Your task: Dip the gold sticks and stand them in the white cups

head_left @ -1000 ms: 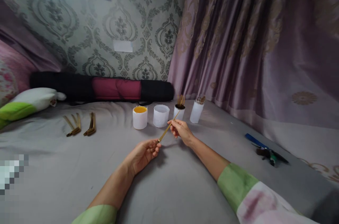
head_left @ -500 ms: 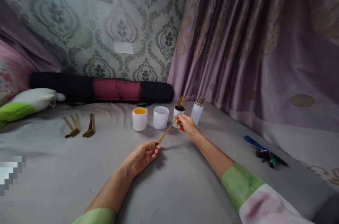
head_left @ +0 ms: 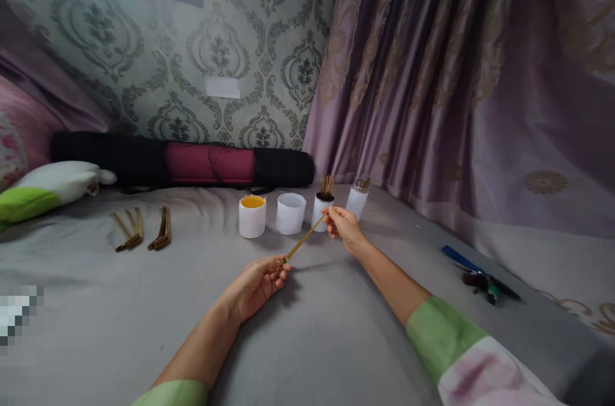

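Strip [head_left: 306, 237] in left hand [head_left: 261, 283] and right [head_left: 346, 228]

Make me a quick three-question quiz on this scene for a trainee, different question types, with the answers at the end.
1. True or false: the left hand holds the lower end of the thin stick, while the right hand is at its upper end.
2. Multiple choice: which colour shows inside the leftmost white container? A) blue B) yellow C) green
3. Fill in the blank: the long roll in front of the patterned wall has black ends and a ____ middle.

Key: 1. True; 2. B; 3. dark red
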The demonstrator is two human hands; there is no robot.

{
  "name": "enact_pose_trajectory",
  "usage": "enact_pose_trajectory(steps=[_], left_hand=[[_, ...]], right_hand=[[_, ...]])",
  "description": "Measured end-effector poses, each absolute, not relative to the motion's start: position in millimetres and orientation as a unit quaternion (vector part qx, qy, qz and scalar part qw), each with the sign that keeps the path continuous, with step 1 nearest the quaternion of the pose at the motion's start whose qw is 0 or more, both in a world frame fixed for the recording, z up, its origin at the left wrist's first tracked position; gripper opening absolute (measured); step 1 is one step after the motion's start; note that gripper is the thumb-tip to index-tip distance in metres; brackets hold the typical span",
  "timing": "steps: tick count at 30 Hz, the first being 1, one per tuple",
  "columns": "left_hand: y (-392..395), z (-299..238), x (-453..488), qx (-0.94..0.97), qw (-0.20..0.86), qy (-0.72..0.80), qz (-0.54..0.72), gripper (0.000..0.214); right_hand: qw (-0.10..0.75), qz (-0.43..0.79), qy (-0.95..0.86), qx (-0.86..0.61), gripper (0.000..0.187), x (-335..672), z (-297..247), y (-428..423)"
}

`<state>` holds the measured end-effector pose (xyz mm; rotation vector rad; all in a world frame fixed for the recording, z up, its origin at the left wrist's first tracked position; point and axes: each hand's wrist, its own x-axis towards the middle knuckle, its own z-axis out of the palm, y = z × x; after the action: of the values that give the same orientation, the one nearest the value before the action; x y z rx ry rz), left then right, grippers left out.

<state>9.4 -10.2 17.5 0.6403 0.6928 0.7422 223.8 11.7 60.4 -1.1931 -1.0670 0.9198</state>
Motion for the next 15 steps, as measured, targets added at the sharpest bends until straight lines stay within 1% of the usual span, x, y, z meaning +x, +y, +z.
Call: enact_pose_trajectory(steps=[6, 15], left_hand=[[-10.3, 16.9, 9.3, 0.307, 0.821, 0.328, 0.352, 0.019], [-9.0, 15.6, 9.4, 0.311, 0.820, 0.322, 0.356, 0.019]], right_hand=[[0.604, 0.392, -0.457, -0.522, 0.024, 224.8, 62.2, 8.5], [0.600, 0.386, -0.462, -0.527, 0.025, 231.4, 58.5, 8.0]])
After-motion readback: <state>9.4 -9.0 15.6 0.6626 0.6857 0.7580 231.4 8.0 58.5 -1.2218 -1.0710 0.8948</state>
